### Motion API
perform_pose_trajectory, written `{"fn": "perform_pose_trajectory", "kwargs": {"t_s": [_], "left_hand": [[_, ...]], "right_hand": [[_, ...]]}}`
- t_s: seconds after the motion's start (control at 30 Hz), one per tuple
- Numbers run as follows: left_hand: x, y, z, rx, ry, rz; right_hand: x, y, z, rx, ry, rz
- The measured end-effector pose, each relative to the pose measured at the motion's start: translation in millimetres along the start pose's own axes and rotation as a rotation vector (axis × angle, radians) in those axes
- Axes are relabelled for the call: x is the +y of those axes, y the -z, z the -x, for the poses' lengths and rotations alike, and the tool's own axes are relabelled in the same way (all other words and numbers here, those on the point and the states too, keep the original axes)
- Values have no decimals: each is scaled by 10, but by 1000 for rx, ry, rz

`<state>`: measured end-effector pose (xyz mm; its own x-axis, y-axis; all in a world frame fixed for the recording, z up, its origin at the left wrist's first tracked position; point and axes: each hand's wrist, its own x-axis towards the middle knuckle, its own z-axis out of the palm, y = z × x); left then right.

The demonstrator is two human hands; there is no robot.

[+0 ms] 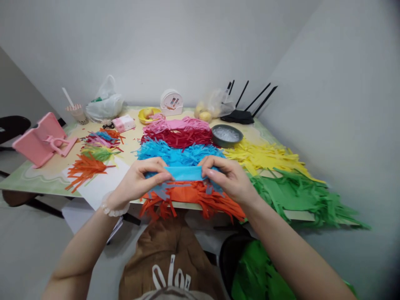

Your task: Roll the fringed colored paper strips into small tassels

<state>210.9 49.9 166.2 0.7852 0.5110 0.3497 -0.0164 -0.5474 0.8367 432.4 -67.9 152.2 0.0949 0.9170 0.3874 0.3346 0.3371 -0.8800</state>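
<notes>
A folded strip of blue tissue paper (184,173) with fringed ends is stretched level between my two hands. My left hand (149,174) pinches its left end between thumb and fingers. At the right end, my right hand (222,177) pinches it the same way. Just behind it lies a pile of blue fringed paper (179,152). Below and partly covered by my hands spreads orange fringed paper (187,195) at the table's near edge. Crimson fringed paper (181,136) and pink fringed paper (184,123) lie farther back.
Green fringed paper (296,191) overhangs the right edge, with yellow fringed paper (268,155) behind. A dark bowl (227,136), a black router (238,116) and a yellow dish (149,115) stand at the back. On the left are finished-looking tassels (87,166) and a pink tablet stand (43,141).
</notes>
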Motion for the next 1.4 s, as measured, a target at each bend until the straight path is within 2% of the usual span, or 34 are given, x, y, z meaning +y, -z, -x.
{"fn": "perform_pose_trajectory", "kwargs": {"t_s": [0.07,0.17,0.3,0.37,0.43,0.53,0.7,0.8,0.9,0.97,1.13,1.23,1.3,1.4], "left_hand": [[-11,-18,-3,35,-26,-69],[-8,-19,-23,71,34,-166],[15,-11,-54,-15,133,-243],[18,-22,-49,-25,145,-176],[18,-44,-29,-34,172,10],[12,-81,2,-35,237,308],[-43,-116,11,31,269,593],[-65,-124,12,55,294,676],[-47,-135,18,68,270,620],[-27,-146,20,84,226,505],[-24,-155,14,125,79,27],[-32,-144,15,104,13,-214],[-26,-141,20,93,14,-197],[-11,-155,27,92,100,68]], "right_hand": [[-30,-9,-6,43,27,135],[-80,-18,-7,43,65,279],[-108,-24,-3,36,67,389],[-109,-32,0,59,35,399],[-106,-46,8,81,-27,318],[-90,-86,30,108,-111,79],[2,-170,49,163,-120,-220],[47,-189,49,165,-116,-276],[23,-179,58,129,-55,-181],[-23,-172,69,126,18,-42],[-93,-183,91,194,94,336],[-74,-189,92,210,102,431],[-60,-191,88,219,63,378],[-50,-199,81,187,-51,98]]}}
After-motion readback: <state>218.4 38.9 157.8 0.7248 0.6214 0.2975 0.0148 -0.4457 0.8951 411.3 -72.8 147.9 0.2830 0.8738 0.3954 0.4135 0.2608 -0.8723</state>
